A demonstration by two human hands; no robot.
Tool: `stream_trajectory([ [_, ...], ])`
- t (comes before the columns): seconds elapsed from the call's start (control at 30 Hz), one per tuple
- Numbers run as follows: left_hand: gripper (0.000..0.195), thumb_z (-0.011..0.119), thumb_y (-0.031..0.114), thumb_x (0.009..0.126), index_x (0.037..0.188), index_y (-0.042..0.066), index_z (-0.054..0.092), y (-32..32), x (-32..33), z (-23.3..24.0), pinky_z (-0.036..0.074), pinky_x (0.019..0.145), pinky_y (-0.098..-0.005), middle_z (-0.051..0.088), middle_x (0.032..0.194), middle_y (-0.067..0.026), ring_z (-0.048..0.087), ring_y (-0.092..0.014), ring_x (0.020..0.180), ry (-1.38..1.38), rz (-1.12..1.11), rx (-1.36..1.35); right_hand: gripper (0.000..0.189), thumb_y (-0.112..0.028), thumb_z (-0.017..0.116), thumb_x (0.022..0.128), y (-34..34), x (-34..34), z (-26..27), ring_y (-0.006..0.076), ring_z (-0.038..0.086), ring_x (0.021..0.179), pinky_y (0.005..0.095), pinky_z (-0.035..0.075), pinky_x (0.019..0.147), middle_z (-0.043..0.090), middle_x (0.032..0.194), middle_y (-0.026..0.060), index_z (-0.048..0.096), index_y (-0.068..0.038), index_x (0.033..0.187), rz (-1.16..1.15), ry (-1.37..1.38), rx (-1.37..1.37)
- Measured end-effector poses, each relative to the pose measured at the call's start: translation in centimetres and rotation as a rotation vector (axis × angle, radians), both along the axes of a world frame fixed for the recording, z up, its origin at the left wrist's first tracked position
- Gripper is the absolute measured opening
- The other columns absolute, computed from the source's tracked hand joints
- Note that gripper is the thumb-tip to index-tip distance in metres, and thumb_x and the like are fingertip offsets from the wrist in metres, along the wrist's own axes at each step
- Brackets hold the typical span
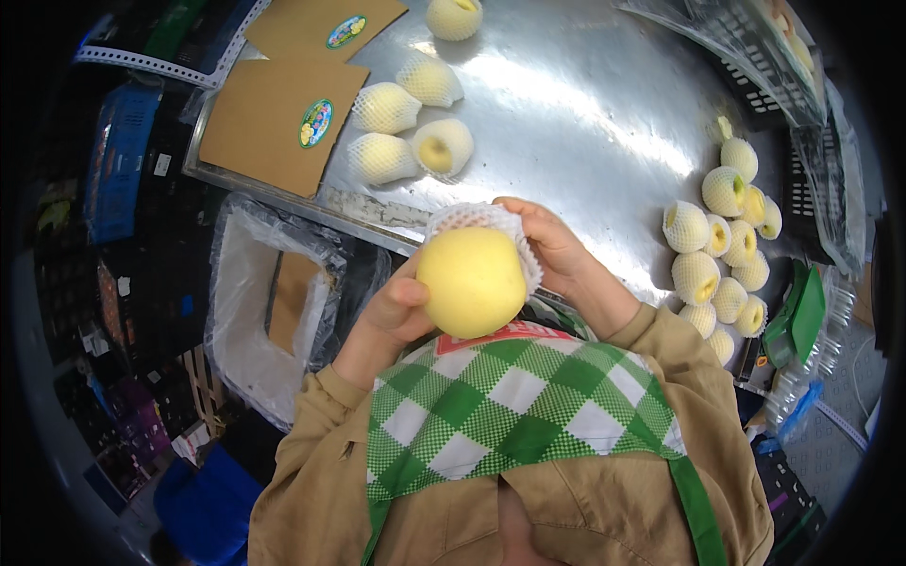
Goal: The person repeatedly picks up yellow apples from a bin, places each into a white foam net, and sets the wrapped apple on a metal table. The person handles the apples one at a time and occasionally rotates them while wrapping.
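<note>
A pale yellow round fruit (472,283), like an apple or pear, is in front of my chest. My left hand (400,304) grips its left side, thumb on the skin. My right hand (548,244) pinches a white foam net sleeve (473,216) that lies behind the fruit and along its right side. On the metal table (566,141) beyond, several fruits in foam nets (386,107) stand in a group at the left, with one netted fruit (454,18) farther back. Several more netted fruits (696,277) are clustered at the right.
Two brown cardboard sheets (262,120) with oval stickers lie at the table's left corner. Below the left edge is a plastic-lined box (241,311). Black crates (807,191) with plastic film stand at the right, near a green plastic object (796,315). Blue and black crates (124,163) are at far left.
</note>
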State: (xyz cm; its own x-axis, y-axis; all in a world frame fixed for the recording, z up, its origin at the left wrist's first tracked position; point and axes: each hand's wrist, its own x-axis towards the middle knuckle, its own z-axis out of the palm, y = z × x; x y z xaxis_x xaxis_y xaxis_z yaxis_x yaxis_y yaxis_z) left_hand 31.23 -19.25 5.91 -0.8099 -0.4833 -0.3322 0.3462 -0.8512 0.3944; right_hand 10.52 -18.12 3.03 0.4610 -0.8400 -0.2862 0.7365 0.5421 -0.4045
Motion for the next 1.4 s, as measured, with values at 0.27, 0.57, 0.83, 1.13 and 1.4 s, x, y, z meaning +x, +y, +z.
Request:
stream_trajectory([
  [0.27,0.075,0.073,0.007,0.064,0.130,0.002,0.039,-0.7,-1.0,0.8,0.042,0.095,-0.0326,0.051,0.120,-0.0107,0.052,-0.020,0.110,-0.416,0.364,-0.451,0.018,-0.004,0.062,0.074,-1.0,0.5,3.3,0.0305,0.060,0.063,0.0356,0.047,0.053,0.059,0.071,0.0134,0.055,-0.006,0.091,-0.290,1.567,-0.789],
  [0.57,0.058,0.074,0.009,0.067,0.120,0.000,0.052,-2.8,3.8,-3.0,0.040,0.096,-0.0331,0.054,0.117,-0.0124,0.050,-0.022,0.112,-0.946,0.568,-0.946,0.011,-0.002,0.059,0.077,0.1,1.7,3.4,0.0262,0.061,0.062,0.0329,0.049,0.055,0.060,0.071,0.0091,0.058,-0.004,0.088,-0.002,1.243,-0.953],
  [0.83,0.061,0.079,0.027,0.065,0.117,0.005,0.056,-15.2,13.3,-11.3,0.047,0.084,-0.0380,0.058,0.110,-0.0189,0.058,-0.030,0.101,-1.371,0.780,-1.050,0.010,-0.001,0.059,0.079,1.0,2.9,2.0,0.0227,0.060,0.061,0.0312,0.047,0.058,0.059,0.069,0.0104,0.058,-0.002,0.089,0.108,1.371,-0.717],
  [1.13,0.082,0.075,0.050,0.065,0.131,0.012,0.046,-17.9,13.7,-13.7,0.045,0.089,-0.0414,0.058,0.117,-0.0204,0.054,-0.031,0.110,-1.387,0.725,-1.142,0.013,0.001,0.060,0.079,0.4,5.5,2.2,0.0203,0.060,0.069,0.0296,0.048,0.066,0.061,0.079,0.0104,0.060,-0.002,0.091,0.276,1.546,-0.763],
  [1.4,0.015,0.063,0.020,0.079,0.084,0.007,0.063,-3.2,38.8,-17.3,0.048,0.065,-0.0250,0.062,0.068,-0.0035,0.061,-0.011,0.065,-1.786,0.938,-0.554,0.009,0.002,0.058,0.081,-0.9,9.0,1.7,0.0124,0.056,0.068,0.0254,0.046,0.066,0.061,0.075,0.0071,0.058,0.003,0.090,0.313,1.605,-0.712],
])
